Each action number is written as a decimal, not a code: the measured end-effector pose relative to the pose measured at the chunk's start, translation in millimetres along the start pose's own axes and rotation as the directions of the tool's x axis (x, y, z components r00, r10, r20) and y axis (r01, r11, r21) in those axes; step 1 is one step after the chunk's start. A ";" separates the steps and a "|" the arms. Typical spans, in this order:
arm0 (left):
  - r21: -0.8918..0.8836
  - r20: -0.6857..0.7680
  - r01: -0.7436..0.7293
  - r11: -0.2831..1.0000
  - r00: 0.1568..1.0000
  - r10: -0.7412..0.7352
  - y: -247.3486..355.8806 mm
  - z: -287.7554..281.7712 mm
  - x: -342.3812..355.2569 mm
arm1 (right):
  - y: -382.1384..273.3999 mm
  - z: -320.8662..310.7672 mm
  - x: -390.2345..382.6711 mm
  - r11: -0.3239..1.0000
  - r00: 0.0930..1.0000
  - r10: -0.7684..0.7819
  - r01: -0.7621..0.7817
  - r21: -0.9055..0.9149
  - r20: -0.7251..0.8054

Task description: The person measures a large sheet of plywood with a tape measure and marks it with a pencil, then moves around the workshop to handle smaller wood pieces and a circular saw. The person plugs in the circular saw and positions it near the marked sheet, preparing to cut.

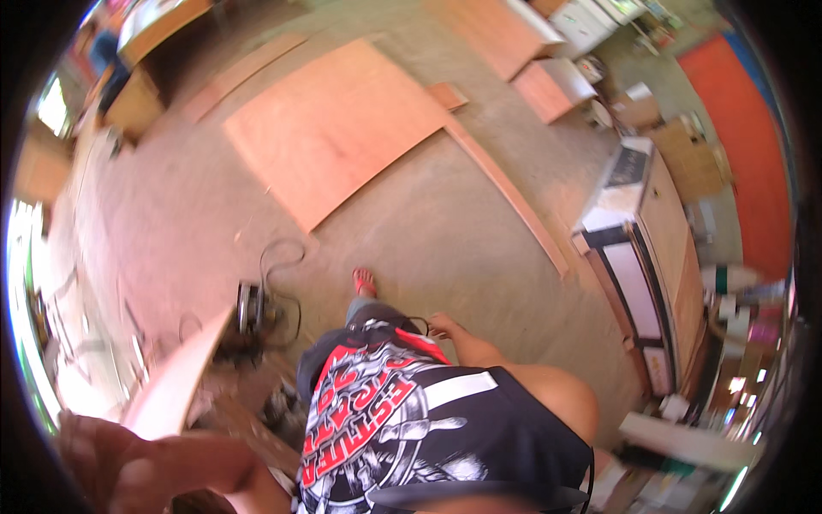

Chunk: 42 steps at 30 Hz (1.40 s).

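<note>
My left arm reaches out at the lower left, and my left hand (92, 447) is at the near end of a thin, pale wooden board (187, 377). The hand looks closed on the board's edge, though its fingers are blurred and partly hidden. The board stands tilted along my left side. Beside my dark shorts hangs my right hand (445, 327), loose, with its fingers a little apart and nothing visible in them. A circular saw (250, 308) with a dark cord (287, 248) lies on the floor just past the board's far end.
A large wooden panel (334, 128) lies ahead on the concrete floor, with a long narrow strip (509, 197) by its right corner. A boxy wooden cabinet (646, 265) stands at the right. Further wooden boxes (552, 88) are at the back; another person (104, 64) is far left.
</note>
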<state>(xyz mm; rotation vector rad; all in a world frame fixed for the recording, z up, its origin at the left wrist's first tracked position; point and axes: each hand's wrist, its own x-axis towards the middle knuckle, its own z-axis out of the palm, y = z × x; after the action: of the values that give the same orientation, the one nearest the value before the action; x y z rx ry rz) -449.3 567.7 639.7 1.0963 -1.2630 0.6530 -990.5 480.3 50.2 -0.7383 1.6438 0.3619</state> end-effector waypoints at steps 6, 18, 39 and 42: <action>0.198 0.349 0.889 0.413 0.330 -0.877 -127.1 64.8 -230.8 | -170.7 -33.5 29.2 0.768 0.770 -0.637 0.638 0.059 -0.037; 0.597 0.101 0.679 -0.427 -0.591 -0.800 61.0 -49.0 -601.7 | -258.0 -143.5 60.6 0.935 0.905 -0.328 0.352 0.047 -0.270; -0.150 -0.439 0.777 -0.611 -0.606 -0.663 130.0 -141.3 -603.2 | -401.9 185.5 9.1 0.539 0.827 -0.304 0.558 -0.630 0.472; -0.233 -0.491 0.745 -0.625 -0.645 -0.586 170.2 -123.2 -608.0 | -414.6 204.4 28.4 0.363 0.831 -0.194 0.554 -0.749 0.521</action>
<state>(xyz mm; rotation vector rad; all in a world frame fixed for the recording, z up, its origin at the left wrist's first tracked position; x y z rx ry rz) -689.7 848.4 113.2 1.7351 0.9598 -0.5708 -569.3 287.8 47.3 -1.7217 0.7617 0.9912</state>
